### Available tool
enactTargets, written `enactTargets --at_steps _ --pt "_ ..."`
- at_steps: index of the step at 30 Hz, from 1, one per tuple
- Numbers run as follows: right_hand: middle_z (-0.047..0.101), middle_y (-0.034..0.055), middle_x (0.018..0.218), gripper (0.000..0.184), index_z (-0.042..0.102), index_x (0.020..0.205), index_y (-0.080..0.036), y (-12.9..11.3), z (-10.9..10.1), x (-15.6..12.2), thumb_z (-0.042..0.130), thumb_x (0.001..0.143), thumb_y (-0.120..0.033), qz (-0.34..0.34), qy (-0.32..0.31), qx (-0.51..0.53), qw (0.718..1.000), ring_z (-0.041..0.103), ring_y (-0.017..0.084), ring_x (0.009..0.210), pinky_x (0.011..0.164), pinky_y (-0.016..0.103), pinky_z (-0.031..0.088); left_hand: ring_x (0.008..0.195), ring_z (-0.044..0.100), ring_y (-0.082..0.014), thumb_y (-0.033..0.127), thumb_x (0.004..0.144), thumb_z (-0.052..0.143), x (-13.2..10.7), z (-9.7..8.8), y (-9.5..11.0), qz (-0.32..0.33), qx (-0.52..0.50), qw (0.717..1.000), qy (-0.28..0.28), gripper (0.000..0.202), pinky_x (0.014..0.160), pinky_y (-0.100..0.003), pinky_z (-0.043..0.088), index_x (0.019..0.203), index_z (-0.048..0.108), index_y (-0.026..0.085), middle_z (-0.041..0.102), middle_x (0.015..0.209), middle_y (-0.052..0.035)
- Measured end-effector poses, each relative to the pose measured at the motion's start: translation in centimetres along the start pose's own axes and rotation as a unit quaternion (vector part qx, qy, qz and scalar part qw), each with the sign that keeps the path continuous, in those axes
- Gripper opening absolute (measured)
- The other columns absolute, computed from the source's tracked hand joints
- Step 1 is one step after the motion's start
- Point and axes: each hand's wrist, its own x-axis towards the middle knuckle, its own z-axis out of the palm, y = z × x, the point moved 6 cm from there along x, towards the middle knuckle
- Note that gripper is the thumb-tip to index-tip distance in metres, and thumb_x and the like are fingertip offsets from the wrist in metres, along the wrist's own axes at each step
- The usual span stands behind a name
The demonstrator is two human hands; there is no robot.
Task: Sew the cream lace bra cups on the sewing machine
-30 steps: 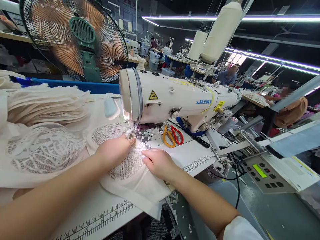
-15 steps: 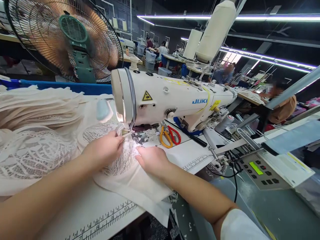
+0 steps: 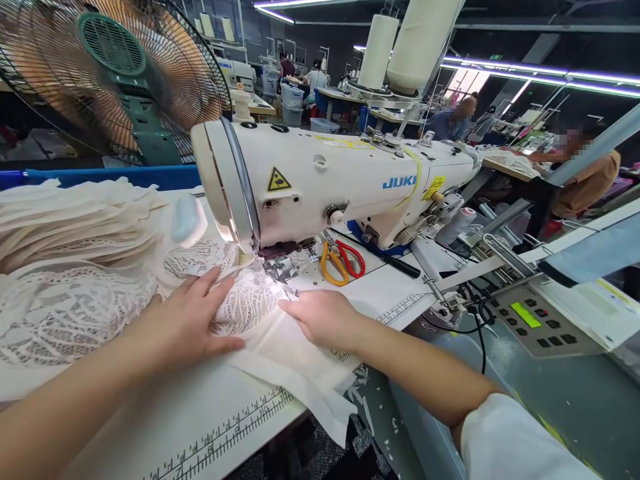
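A cream lace garment piece [image 3: 250, 303] lies under the needle end of the white sewing machine [image 3: 300, 187], with a plain fabric strip hanging over the table's front edge. My left hand [image 3: 187, 323] rests on the lace from the left, fingers spread and thumb apart. At the lace's right edge, my right hand [image 3: 323, 317] pinches the garment piece close to the machine's metal plate. Its fingertips are partly hidden beneath the hand. Orange-and-red-handled scissors [image 3: 343, 259] lie behind the right hand, on the machine bed.
Stacked cream fabric pieces [image 3: 65, 223] and more lace [image 3: 75, 307] spread across the left. A large fan [image 3: 113, 43] stands behind them. Thread cones [image 3: 377, 50] rise above the machine. A control box [image 3: 537, 327] sits at right. Several people work farther back.
My left hand has let go of its pinch near the needle, drawn back toward me and spread over the lace. My right hand keeps its pinch, slightly farther right. The view has shifted.
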Motion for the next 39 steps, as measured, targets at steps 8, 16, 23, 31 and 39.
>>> enactTargets --at_steps 8,16,23,31,39 --pt "0.073 0.0089 0.091 0.061 0.038 0.147 -0.026 -0.1 -0.6 1.8 0.047 0.087 -0.019 0.041 -0.072 0.011 0.996 0.068 0.026 0.084 0.056 0.03 0.04 0.146 0.016 -0.0397 0.055 0.07 0.064 3.1 -0.6 -1.8 0.021 -0.027 0.999 0.015 0.104 0.115 -0.05 0.025 0.153 0.018 0.012 0.001 0.162 -0.0188" --pt "0.072 0.012 0.094 0.079 0.019 0.154 -0.026 -0.4 -0.5 2.9 0.054 0.083 -0.02 0.084 -0.122 0.011 0.989 0.068 0.028 0.082 0.054 0.029 0.043 0.147 0.013 -0.0373 0.044 0.066 0.067 5.4 -1.7 -3.1 0.034 -0.071 0.996 0.041 0.102 0.116 -0.04 0.022 0.149 0.023 0.003 0.007 0.159 -0.0277" --pt "0.071 0.011 0.086 0.073 0.028 0.151 -0.023 -0.3 -0.2 2.5 0.051 0.082 -0.016 0.054 -0.086 0.026 0.994 0.068 0.028 0.082 0.053 0.03 0.041 0.142 0.026 -0.0363 0.046 0.065 0.062 6.5 -2.4 -3.6 0.047 -0.081 0.994 0.052 0.096 0.114 -0.04 0.027 0.144 0.029 0.002 0.023 0.154 -0.027" --pt "0.069 0.0079 0.083 0.06 0.043 0.141 -0.021 -0.1 -0.4 0.7 0.046 0.081 -0.012 0.018 -0.022 0.031 0.999 0.065 0.024 0.073 0.048 0.028 0.033 0.129 0.043 -0.0379 0.046 0.067 0.061 7.8 -2.4 -4.8 0.048 -0.081 0.992 0.081 0.081 0.106 -0.042 0.036 0.133 0.044 0.002 0.047 0.136 -0.0263" --pt "0.068 0.0075 0.091 0.049 0.047 0.135 -0.021 0.2 0.2 -1.0 0.043 0.087 -0.016 -0.02 0.002 0.039 0.999 0.061 0.021 0.076 0.051 0.028 0.031 0.108 0.06 -0.0319 0.041 0.069 0.064 9.1 -2.6 -6.1 0.048 -0.116 0.984 0.124 0.057 0.095 -0.039 0.045 0.117 0.058 0.011 0.068 0.11 -0.0136"
